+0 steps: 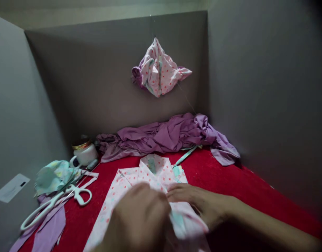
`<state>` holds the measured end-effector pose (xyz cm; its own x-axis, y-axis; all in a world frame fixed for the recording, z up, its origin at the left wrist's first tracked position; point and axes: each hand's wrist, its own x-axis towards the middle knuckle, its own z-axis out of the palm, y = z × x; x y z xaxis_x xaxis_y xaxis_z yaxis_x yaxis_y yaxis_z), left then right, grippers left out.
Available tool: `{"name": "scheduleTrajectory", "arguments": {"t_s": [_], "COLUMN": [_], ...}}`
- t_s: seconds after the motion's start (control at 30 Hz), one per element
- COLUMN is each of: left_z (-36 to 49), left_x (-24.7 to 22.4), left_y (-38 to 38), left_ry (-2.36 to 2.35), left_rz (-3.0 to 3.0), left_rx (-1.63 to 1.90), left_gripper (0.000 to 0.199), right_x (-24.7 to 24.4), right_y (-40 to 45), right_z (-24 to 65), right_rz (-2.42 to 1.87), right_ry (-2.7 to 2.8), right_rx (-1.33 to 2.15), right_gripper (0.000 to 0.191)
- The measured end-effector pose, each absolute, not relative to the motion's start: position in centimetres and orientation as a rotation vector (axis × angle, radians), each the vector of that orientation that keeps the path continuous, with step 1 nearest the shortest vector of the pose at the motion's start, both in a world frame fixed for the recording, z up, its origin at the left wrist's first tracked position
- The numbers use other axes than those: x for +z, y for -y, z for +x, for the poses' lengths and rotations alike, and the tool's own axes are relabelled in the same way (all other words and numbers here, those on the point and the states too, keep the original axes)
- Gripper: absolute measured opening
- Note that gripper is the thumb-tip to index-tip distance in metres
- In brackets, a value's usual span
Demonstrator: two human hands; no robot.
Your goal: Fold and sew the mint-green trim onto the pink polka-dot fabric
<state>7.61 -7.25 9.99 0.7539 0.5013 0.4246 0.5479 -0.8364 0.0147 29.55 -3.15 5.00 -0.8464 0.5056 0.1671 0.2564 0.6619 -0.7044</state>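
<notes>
1. Nearest the camera, the left hand [144,217] is bent and blurred over the garment; I cannot tell whether it pinches cloth.
2. The right hand [197,199], reaching in from the right, lies with fingers outstretched on the white-pink, red-dotted cotton-like garment [108,210], which is spread near centre, collar toward the far side.
3. Beneath is a table covered in deep red cloth [218,182], enclosed left, right and far by plain grey panels [98,70]; a white paper label [11,188] is on the left one.
4. At far left stands a rounded white mug-like jar [86,154] with a gold-banded rim and side handle, its contents hidden.
5. Near it, left, are a crumpled mint-green patterned cloth [54,175], white-handled scissors [77,193] and purple fabric strips [49,227].
6. A purple fabric heap [163,134] lies along the far panel; above hangs a bunched pink dotted cloth [167,73].
</notes>
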Motion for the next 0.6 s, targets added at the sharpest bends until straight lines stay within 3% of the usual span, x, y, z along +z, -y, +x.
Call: {"name": "scheduleTrajectory", "arguments": {"t_s": [0.1, 0.17, 0.37, 0.47, 0.53, 0.6], "left_z": [7.6, 7.5, 7.4, 7.2, 6.5, 5.4], "left_x": [12.6, 12.0, 5.2, 3.6, 3.7, 4.3], "left_y": [-0.4, -5.8, -14.7, -15.2, -15.2, -14.8], "left_ry": [1.595, 1.726, 1.738, 1.692, 1.683, 1.704], "left_rz": [-2.712, -2.718, -2.925, -2.988, -3.007, -2.964], "left_rx": [-0.695, -0.621, -0.331, -0.363, -0.475, -0.652], "left_gripper": [0.012, 0.017, 0.023, 0.023, 0.023, 0.022], "right_x": [4.2, 3.3, 2.4, 3.6, 4.0, 3.9], "right_y": [2.3, 1.4, -0.3, -0.3, -0.7, -1.4], "right_z": [28.5, 27.6, 26.1, 26.0, 25.7, 25.1], "right_rz": [-0.810, -0.997, -1.671, -1.428, -1.119, -0.982], "right_ry": [2.143, 1.856, 1.878, 2.248, 2.519, 2.662], "right_rx": [1.308, 1.292, 0.596, 0.263, 0.275, 0.335], "right_gripper": [0.036, 0.040, 0.057, 0.056, 0.060, 0.077]}}
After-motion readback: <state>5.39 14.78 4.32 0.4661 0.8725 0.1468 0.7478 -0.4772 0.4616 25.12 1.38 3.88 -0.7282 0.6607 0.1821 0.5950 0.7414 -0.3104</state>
